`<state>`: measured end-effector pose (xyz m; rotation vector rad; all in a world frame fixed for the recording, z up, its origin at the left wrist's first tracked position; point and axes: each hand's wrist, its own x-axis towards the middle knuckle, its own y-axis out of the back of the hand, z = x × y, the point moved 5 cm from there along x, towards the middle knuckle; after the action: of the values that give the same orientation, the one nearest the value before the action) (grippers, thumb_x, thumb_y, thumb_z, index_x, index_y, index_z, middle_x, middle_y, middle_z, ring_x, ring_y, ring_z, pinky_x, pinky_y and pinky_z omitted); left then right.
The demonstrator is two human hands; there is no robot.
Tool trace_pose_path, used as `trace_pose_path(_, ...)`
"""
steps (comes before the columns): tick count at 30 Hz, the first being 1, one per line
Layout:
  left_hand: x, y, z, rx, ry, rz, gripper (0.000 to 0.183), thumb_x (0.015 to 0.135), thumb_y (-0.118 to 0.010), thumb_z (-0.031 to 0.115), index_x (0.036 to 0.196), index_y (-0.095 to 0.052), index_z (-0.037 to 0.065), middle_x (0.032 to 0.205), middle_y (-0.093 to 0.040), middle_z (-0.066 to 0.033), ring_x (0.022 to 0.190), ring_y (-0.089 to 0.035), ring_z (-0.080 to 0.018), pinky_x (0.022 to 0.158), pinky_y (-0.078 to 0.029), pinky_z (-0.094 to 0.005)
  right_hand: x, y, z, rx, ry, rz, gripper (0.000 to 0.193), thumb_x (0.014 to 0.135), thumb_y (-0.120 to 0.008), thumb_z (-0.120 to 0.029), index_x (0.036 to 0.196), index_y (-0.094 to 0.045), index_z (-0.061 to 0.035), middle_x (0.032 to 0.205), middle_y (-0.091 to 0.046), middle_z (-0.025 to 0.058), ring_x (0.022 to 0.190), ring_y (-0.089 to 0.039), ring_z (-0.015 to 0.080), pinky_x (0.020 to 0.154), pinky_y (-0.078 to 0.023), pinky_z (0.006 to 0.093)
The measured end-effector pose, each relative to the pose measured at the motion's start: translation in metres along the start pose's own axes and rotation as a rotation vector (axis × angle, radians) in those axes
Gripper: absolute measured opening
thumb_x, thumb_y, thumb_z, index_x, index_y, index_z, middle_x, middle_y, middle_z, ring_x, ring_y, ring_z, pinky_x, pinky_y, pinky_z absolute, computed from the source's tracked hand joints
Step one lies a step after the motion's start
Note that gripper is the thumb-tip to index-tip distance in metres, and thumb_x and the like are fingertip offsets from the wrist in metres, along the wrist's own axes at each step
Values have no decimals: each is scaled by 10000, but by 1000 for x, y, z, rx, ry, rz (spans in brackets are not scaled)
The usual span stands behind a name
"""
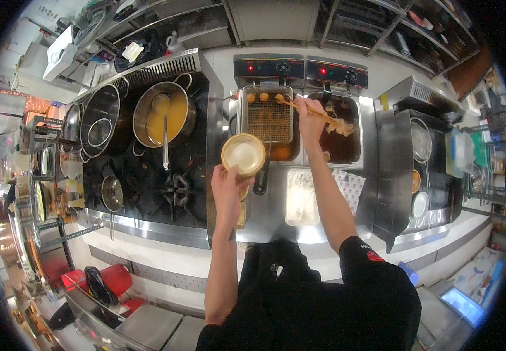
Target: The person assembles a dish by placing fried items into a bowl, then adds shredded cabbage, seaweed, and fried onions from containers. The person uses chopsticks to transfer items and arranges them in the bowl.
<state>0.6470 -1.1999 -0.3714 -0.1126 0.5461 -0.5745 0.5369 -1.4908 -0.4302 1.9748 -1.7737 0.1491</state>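
My left hand (pixel 227 190) grips a small round bowl (pixel 243 155) with a yellowish rim and a pale inside, held just in front of the fryers. Closed around long wooden chopsticks (pixel 325 117) is my right hand (pixel 310 117), above the divide between two oil wells. The chopstick tips reach left to a browned ball (pixel 280 99) at the back of a wire fry basket (pixel 270 120). Two similar balls (pixel 258 97) lie beside it in a row. Pale fried bits (pixel 342 127) are in the right well (pixel 338 146), near the chopsticks' other end.
On the stove at left stand a pot of yellow liquid (pixel 175 117) with a ladle in it, a dark pot (pixel 102 120) and a small saucepan (pixel 112 194). A metal tray (pixel 302 198) and patterned paper (pixel 349 188) lie before the fryers. Another cooking counter (pixel 428 169) is at right.
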Motion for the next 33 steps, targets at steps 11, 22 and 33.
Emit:
trace_pose_path(11,55,-20,5,9,-40,-114,401,1084,-586,235,1387,-418,33,1270,-635,-151,1110,-681,-228,940,-607,-362,-26,113,-144,544,-347,-92,206,1032,-640,-81,965,-745,82,960,-680,87,884,-740,179,732,-649,280)
trace_pose_path(22,63,-21,-15,-114,41,-123,350,1095,-539,169,1396,-419,37,1299,-605,-151,1126,-674,-250,944,-623,-389,-10,108,-132,541,-395,-228,250,1068,-608,-174,1075,-697,59,1004,-742,125,919,-749,196,826,-645,298)
trace_pose_path(33,43,-8,-10,-152,61,-108,361,1085,-555,156,1392,-413,31,1254,-595,-153,1096,-678,-230,920,-639,-332,-5,-34,48,538,-474,-72,252,1038,-657,-178,1064,-696,70,1068,-722,133,972,-731,203,850,-650,324)
